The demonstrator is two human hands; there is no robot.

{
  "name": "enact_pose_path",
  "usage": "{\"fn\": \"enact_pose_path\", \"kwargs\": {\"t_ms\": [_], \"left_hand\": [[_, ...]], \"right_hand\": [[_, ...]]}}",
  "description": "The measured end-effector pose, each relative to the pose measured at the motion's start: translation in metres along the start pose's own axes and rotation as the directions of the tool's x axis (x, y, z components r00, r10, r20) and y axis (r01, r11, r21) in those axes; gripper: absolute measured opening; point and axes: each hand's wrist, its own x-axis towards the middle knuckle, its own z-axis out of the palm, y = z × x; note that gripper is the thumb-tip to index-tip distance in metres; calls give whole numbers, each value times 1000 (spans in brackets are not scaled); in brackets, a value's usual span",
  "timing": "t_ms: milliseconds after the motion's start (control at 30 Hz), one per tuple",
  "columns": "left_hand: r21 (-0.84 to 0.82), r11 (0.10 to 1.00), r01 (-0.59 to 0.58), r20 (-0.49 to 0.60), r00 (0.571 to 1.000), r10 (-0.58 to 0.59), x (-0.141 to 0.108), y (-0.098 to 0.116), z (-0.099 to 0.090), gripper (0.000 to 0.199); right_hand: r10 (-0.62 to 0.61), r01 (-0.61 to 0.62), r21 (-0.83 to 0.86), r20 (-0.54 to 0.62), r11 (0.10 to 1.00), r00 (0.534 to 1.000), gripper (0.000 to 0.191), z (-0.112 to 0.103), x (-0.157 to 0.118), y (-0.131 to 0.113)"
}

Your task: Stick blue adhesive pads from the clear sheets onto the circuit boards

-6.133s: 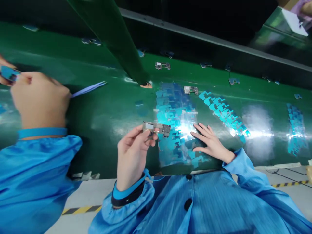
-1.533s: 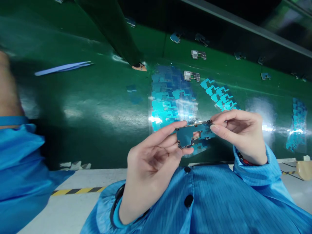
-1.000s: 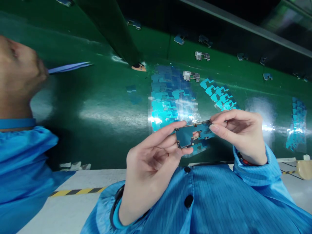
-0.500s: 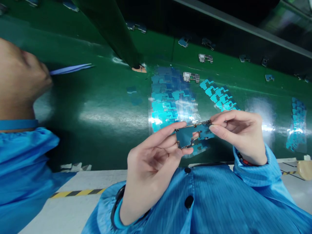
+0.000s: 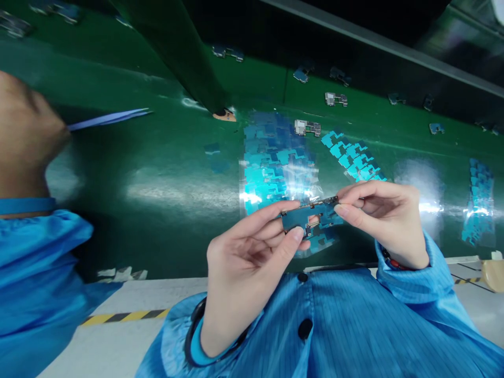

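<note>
Starting from the left edge of the surface, a co-worker's hand comes first, blurred and partly cut off. Blue-violet tweezers reach out from beside it; whether they are held, I cannot tell.

Further right, near the middle of the near edge, the left hand is closed on a circuit board, with the thumb on its face and the other fingers behind and along its upper edge. Under and beyond this hand lies a broad film sheet, which carries many blue pieces. The circuit board is held above the near part of this sheet, slightly tilted. Its visible face looks mostly blue, so I judge the covering of this side to be largely done; whether it sits flat everywhere is too small to see.

By the sheet's far right corner lies a grey board, without blue on its upper side. The right hand pinches the circuit board's right end, so work on it seems unfinished. Beyond this hand lies a slanting strip, and toward the right edge a narrow strip, both with many blue pieces. Much material appears to be left.
</note>
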Motion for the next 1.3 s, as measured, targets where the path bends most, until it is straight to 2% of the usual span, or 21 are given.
{"fn": "enact_pose_path", "kwargs": {"t_ms": [200,367,700,967,1133,1300], "left_hand": [[19,1000,-12,26,1000,12,0,1,-2,24],[21,1000,-15,-4,1000,15,0,0,-2,18],[19,998,-59,-27,998,60,4,-5,-5,18],[36,999,-36,-48,998,38,2,-4,-5,16],[20,998,-55,-68,996,57,7,-6,-4,18],[13,996,-85,-80,993,85,9,-8,-5,21]], "right_hand": [[1,-1,-20,7,1000,1000,7,-1,-1,1],[-5,5,-35,-5,999,1000,7,0,0,0],[-89,87,-106,-21,991,996,8,5,-1,0],[-130,117,-217,-48,969,990,9,1,1,7],[-38,24,-147,-93,989,995,7,-7,0,15],[83,-90,71,99,993,992,6,-3,-2,17]]}}
